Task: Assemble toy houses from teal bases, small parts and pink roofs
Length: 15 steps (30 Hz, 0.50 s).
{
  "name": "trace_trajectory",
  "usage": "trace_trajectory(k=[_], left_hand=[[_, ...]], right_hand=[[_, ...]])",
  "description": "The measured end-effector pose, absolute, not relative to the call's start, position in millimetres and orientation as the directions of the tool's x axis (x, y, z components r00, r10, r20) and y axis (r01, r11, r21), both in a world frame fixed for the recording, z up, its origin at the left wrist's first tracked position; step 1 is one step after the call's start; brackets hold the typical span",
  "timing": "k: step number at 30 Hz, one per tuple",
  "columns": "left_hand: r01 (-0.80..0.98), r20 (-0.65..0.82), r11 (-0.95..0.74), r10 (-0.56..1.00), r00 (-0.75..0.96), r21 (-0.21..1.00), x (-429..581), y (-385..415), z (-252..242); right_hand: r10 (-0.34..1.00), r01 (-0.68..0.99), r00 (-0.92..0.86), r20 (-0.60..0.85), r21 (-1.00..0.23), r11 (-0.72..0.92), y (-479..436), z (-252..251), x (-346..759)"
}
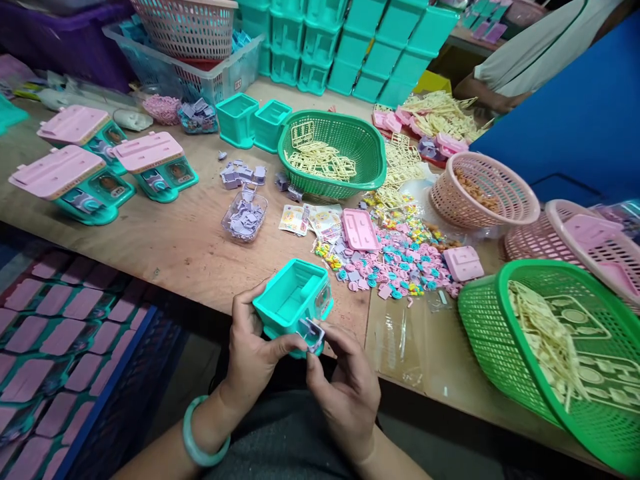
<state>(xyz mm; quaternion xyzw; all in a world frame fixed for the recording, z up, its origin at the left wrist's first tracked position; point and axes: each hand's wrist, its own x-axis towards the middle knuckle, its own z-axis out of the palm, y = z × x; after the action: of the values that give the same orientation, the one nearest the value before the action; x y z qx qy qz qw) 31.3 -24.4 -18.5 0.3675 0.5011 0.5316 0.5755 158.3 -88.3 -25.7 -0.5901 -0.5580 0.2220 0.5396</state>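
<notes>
Teal plastic box (291,297) — open-topped, tilted, near the edge of the bench (175,247), small lavender piece (316,343) at its lower front.

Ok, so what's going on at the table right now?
A person's left hand holds an open-topped teal box by the near edge of the table. The right hand holds a small purple part at the box's lower front. Three pink-topped boxes stand at the table's left.
</notes>
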Motion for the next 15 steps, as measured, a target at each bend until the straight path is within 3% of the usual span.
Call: trace_trajectory(k=[4,10,15], left_hand=[[-0.223,-0.172,0.159,0.984,-0.037,0.962,29,-19,-19],[-0.141,-0.149,0.172,0.976,0.159,0.975,11,-8,-24],[0.013,-0.080,0.079,0.964,0.255,0.997,-2,-7,-35]], right_hand=[[0.929,0.344,0.273,0.249,-0.927,0.147,-80,-19,161],[0.878,0.589,0.102,0.468,-0.739,0.326,-67,-11,171],[0.867,0.635,0.066,0.494,-0.691,0.345,-67,-15,169]])
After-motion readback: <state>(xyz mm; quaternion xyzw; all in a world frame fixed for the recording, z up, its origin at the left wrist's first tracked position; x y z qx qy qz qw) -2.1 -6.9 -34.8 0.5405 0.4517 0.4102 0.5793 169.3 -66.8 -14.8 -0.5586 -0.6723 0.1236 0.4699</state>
